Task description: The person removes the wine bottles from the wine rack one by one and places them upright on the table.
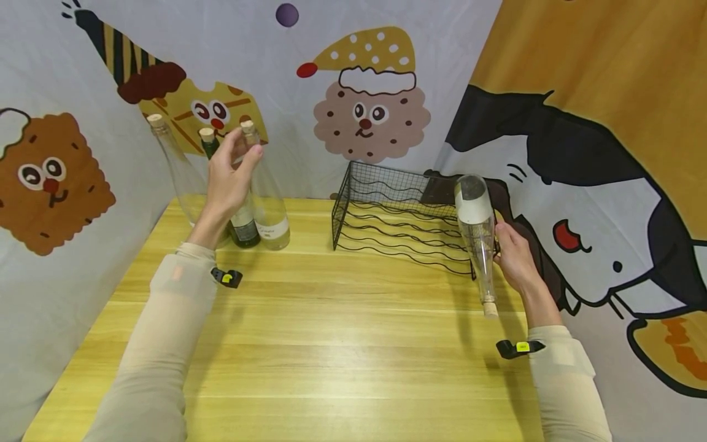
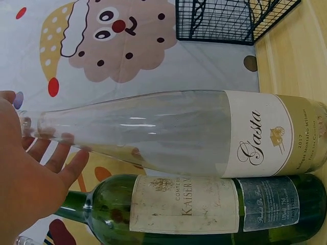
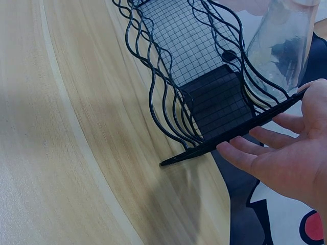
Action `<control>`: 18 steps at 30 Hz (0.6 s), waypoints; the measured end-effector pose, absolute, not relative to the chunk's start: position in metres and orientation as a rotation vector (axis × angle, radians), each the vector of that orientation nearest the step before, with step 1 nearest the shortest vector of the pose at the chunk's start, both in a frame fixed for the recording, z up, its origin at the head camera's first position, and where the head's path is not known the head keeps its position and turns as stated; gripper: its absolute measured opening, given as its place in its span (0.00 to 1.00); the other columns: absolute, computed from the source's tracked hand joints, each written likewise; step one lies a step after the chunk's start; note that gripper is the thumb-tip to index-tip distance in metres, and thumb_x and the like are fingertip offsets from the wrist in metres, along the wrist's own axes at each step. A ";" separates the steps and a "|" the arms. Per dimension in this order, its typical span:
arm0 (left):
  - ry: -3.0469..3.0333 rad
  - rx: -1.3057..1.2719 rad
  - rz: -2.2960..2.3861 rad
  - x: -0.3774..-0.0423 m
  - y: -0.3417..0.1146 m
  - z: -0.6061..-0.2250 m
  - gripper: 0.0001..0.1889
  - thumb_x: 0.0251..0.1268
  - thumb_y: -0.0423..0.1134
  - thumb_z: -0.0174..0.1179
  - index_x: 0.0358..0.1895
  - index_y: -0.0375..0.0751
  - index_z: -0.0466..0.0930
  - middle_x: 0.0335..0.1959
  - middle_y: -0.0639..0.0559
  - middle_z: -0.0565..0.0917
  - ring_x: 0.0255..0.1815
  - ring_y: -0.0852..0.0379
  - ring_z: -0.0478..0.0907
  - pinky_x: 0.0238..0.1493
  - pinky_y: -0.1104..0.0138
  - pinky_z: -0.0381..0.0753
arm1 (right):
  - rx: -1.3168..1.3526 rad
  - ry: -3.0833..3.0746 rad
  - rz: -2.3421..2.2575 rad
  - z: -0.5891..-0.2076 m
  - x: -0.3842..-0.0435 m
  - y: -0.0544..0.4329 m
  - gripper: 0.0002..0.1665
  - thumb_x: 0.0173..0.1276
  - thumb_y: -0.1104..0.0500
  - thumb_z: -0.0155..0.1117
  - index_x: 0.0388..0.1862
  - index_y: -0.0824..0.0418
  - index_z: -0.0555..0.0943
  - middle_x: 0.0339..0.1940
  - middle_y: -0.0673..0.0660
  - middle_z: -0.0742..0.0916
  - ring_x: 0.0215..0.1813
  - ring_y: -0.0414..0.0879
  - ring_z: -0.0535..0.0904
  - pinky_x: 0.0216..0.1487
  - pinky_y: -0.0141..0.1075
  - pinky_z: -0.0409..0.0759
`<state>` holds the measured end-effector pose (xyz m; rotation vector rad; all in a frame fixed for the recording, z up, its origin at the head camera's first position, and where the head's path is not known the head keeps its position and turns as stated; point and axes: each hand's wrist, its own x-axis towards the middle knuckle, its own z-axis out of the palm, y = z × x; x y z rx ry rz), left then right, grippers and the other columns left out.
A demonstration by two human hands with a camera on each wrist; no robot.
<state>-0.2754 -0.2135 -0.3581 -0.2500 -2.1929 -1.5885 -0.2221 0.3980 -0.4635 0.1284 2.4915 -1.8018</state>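
Observation:
In the head view my left hand (image 1: 229,175) is at the neck of a clear corked bottle (image 1: 270,212), its fingers and thumb around the glass below the cork. The left wrist view shows this bottle (image 2: 168,132) with a "Gasta" label, standing upright beside a green bottle (image 2: 112,204). My right hand (image 1: 513,252) is at the right end of a black wire rack (image 1: 403,230). Extended fingers (image 3: 245,148) touch the rack's end frame (image 3: 230,133) from outside. Another clear bottle (image 1: 479,239) lies on top of the rack, cork toward me.
A further clear corked bottle (image 1: 179,166) stands at the far left, partly behind my left wrist. The wooden table (image 1: 342,344) meets a cartoon-printed cloth (image 1: 309,116) behind the rack. The rack has wavy wire tiers and a mesh back.

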 end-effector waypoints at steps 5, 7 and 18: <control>-2.203 -0.253 -1.592 -0.273 -0.215 -0.355 0.36 0.87 0.59 0.60 0.90 0.58 0.64 0.84 0.47 0.76 0.83 0.49 0.75 0.88 0.49 0.76 | 0.129 2.490 -1.807 -0.463 -0.221 0.397 0.48 0.94 0.33 0.35 0.98 0.55 0.40 0.99 0.62 0.41 0.98 0.65 0.33 0.89 0.83 0.43; -2.204 -0.250 -1.592 -0.272 -0.215 -0.353 0.38 0.86 0.60 0.60 0.91 0.59 0.62 0.86 0.48 0.72 0.85 0.49 0.73 0.90 0.48 0.73 | 0.128 2.491 -1.811 -0.463 -0.221 0.397 0.48 0.94 0.33 0.35 0.98 0.56 0.40 0.99 0.62 0.41 0.98 0.65 0.33 0.89 0.83 0.43; -2.097 -0.339 -1.551 -0.246 -0.199 -0.326 0.38 0.82 0.50 0.59 0.90 0.47 0.63 0.87 0.42 0.71 0.88 0.47 0.67 0.96 0.51 0.62 | 0.107 2.510 -1.809 -0.465 -0.222 0.397 0.47 0.95 0.34 0.35 0.98 0.56 0.41 0.99 0.63 0.42 0.98 0.65 0.34 0.89 0.84 0.43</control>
